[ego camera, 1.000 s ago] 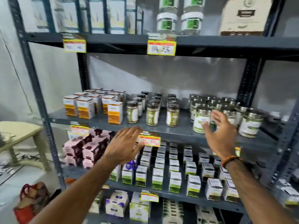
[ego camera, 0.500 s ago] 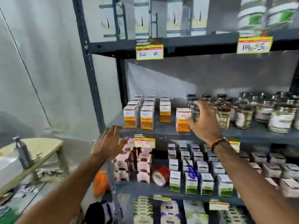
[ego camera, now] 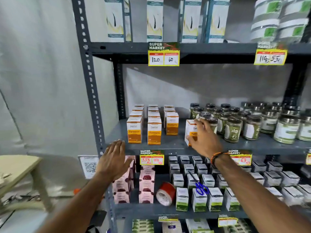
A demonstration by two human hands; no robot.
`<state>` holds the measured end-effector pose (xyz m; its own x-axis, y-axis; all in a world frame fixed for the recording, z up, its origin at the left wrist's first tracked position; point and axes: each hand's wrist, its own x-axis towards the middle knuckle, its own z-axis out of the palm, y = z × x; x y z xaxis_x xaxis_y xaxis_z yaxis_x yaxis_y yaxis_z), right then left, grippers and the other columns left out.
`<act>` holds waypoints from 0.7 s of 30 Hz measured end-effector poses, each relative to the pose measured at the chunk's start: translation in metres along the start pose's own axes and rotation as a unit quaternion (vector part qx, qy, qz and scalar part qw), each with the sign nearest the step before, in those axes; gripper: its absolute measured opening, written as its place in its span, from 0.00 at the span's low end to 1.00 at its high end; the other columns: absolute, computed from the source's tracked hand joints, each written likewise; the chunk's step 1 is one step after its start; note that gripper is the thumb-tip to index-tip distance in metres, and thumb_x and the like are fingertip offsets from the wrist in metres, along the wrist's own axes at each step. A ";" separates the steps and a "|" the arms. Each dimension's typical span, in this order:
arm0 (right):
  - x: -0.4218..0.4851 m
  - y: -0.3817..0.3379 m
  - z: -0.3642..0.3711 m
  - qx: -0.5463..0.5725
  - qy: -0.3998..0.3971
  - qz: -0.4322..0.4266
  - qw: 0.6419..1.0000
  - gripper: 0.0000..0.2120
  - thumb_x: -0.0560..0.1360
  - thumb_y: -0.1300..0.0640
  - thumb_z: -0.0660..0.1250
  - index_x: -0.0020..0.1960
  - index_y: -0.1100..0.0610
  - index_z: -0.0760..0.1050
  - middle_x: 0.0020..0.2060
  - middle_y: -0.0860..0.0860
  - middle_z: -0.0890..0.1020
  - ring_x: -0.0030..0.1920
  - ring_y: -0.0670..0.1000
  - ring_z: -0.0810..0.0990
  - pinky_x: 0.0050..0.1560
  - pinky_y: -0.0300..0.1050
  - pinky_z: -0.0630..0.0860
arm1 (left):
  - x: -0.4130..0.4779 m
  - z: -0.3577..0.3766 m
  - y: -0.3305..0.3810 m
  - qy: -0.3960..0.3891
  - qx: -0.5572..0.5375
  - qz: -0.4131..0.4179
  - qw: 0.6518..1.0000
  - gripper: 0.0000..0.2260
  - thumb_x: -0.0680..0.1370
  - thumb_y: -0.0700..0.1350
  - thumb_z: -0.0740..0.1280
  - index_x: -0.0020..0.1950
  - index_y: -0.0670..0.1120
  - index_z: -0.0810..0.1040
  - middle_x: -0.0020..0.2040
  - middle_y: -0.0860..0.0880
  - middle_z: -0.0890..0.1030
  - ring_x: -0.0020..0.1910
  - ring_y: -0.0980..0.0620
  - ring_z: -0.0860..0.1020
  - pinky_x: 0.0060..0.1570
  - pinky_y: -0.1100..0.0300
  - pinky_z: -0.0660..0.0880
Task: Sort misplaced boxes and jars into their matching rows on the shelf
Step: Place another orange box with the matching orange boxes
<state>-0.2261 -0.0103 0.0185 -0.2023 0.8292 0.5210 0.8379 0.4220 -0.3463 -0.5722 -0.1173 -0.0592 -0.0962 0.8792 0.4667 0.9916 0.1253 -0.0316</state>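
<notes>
A lone white-and-orange turmeric box (ego camera: 190,132) stands on the grey middle shelf (ego camera: 171,143), apart from the three rows of matching turmeric boxes (ego camera: 152,125) to its left and beside the brown-lidded jars (ego camera: 234,125). My right hand (ego camera: 204,137) wraps its thumb and fingers around that lone box, covering its right side. My left hand (ego camera: 113,161) hovers flat and open, holding nothing, in front of the shelf's front edge near the left upright.
Silver-lidded jars (ego camera: 284,126) fill the shelf's right part. Below stand pink boxes (ego camera: 146,180), a red tape roll (ego camera: 165,193), white-and-green boxes (ego camera: 199,199) and blue scissors (ego camera: 201,189). Tall boxes (ego camera: 154,19) line the top shelf. A pale table (ego camera: 15,167) is at left.
The view swung left along the shelf. My right hand left the silver-lidded jars, travelled left and closed around the lone turmeric box. My left hand stayed open and shifted left.
</notes>
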 end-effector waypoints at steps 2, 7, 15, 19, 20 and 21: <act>0.000 -0.004 0.003 0.005 0.019 0.009 1.000 0.33 0.77 0.46 0.69 0.78 0.54 0.62 0.79 0.51 0.58 0.62 0.58 0.79 0.52 0.50 0.80 | 0.002 0.002 0.002 0.007 0.004 0.000 1.000 0.39 0.79 0.67 0.47 0.78 0.39 0.62 0.78 0.38 0.67 0.77 0.40 0.63 0.76 0.44 0.59; 0.002 -0.018 0.020 0.026 0.031 -0.001 0.999 0.34 0.77 0.48 0.71 0.77 0.56 0.63 0.78 0.52 0.59 0.66 0.57 0.77 0.60 0.53 0.80 | 0.002 0.009 0.007 -0.001 -0.006 -0.017 1.000 0.44 0.77 0.71 0.39 0.80 0.40 0.58 0.80 0.39 0.62 0.80 0.41 0.58 0.79 0.44 0.54; 0.010 -0.046 0.038 0.024 0.036 -0.026 0.999 0.38 0.74 0.44 0.74 0.78 0.52 0.61 0.77 0.51 0.59 0.59 0.58 0.82 0.51 0.56 0.83 | 0.002 0.011 0.005 -0.004 -0.018 -0.025 1.000 0.47 0.75 0.72 0.35 0.81 0.41 0.56 0.81 0.40 0.60 0.80 0.42 0.56 0.79 0.44 0.54; 0.004 -0.038 0.041 0.085 0.038 0.036 0.995 0.53 0.71 0.43 0.78 0.83 0.52 0.48 0.80 0.55 0.57 0.74 0.58 0.69 0.67 0.56 0.73 | 0.002 0.011 0.003 -0.006 -0.020 -0.022 1.000 0.47 0.75 0.73 0.35 0.81 0.41 0.55 0.81 0.40 0.59 0.80 0.42 0.55 0.79 0.44 0.54; 0.003 -0.034 0.041 0.106 0.023 0.055 0.993 0.55 0.70 0.44 0.79 0.83 0.53 0.47 0.80 0.55 0.58 0.76 0.57 0.66 0.70 0.55 0.70 | 0.001 0.011 0.003 -0.007 -0.019 -0.022 1.000 0.47 0.75 0.73 0.35 0.81 0.41 0.55 0.81 0.40 0.59 0.80 0.42 0.55 0.79 0.44 0.54; 0.003 -0.031 0.041 0.124 0.005 0.067 0.990 0.55 0.70 0.45 0.79 0.83 0.54 0.47 0.79 0.55 0.62 0.76 0.57 0.66 0.71 0.54 0.68 | 0.001 0.011 0.004 -0.009 -0.019 -0.023 1.000 0.47 0.75 0.73 0.35 0.81 0.41 0.54 0.81 0.41 0.58 0.81 0.42 0.55 0.79 0.44 0.54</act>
<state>-0.2735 -0.0060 -0.0007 -0.0915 0.8806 0.4649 0.7063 0.3865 -0.5931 -0.5697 -0.1107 -0.0681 -0.1429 0.8809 0.4511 0.9886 0.1488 0.0226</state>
